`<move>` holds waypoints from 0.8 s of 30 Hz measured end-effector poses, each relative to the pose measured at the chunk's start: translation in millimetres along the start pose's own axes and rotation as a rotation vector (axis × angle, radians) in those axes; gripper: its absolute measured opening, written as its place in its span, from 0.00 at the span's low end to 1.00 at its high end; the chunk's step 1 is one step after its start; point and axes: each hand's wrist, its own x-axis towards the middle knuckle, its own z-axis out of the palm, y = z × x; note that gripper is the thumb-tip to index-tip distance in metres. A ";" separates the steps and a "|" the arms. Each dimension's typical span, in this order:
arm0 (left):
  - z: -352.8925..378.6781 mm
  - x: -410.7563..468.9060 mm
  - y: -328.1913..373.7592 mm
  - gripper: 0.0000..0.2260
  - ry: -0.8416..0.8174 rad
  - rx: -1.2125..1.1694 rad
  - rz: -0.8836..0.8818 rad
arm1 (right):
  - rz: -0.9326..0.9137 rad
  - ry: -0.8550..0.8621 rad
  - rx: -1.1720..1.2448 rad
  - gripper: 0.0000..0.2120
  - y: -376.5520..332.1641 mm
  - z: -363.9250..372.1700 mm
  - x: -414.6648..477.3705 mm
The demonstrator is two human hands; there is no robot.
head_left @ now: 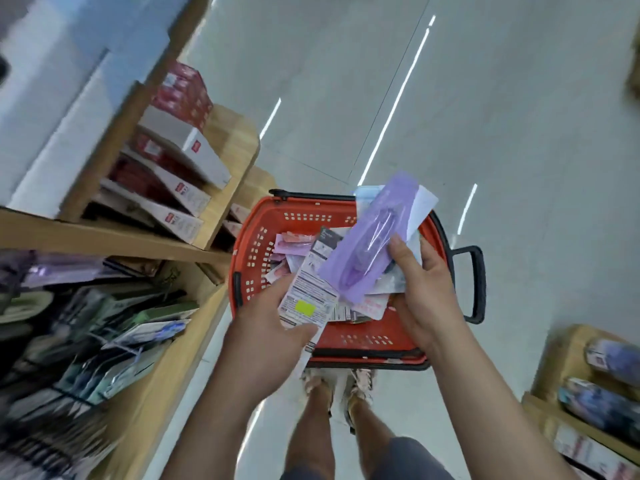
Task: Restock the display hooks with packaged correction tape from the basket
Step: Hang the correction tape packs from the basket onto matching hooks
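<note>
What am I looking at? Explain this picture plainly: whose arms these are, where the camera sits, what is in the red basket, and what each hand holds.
There is no machine here: a person works with bare hands. The one picture comes from a camera worn on the head, looking down, so the arms reach in from below. A red basket stands on the floor by the person's feet, holding a loose pile of small packages. The left hand grips a white package, printed back up, with a yellow-green sticker. The right hand holds a purple package above the basket, thumb on its front, with more cards behind it. Wooden shelves of blurred goods stand to the left.
</note>
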 end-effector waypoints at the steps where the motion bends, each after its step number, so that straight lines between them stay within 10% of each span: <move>1: -13.2 -11.7 3.2 0.23 0.060 -0.014 -0.006 | -0.018 0.010 -0.011 0.08 -13.1 -0.7 -7.1; 10: -18.0 -81.7 105.2 0.24 0.432 0.309 0.533 | -0.199 -0.162 -0.257 0.06 -109.3 26.4 -87.7; 17: -4.4 -134.4 130.8 0.19 0.481 -0.023 0.532 | -0.169 -0.322 -0.157 0.09 -151.6 24.8 -133.6; 24: 2.1 -181.3 148.5 0.35 0.584 -0.348 0.308 | -0.232 -0.526 -0.268 0.21 -167.5 7.2 -170.1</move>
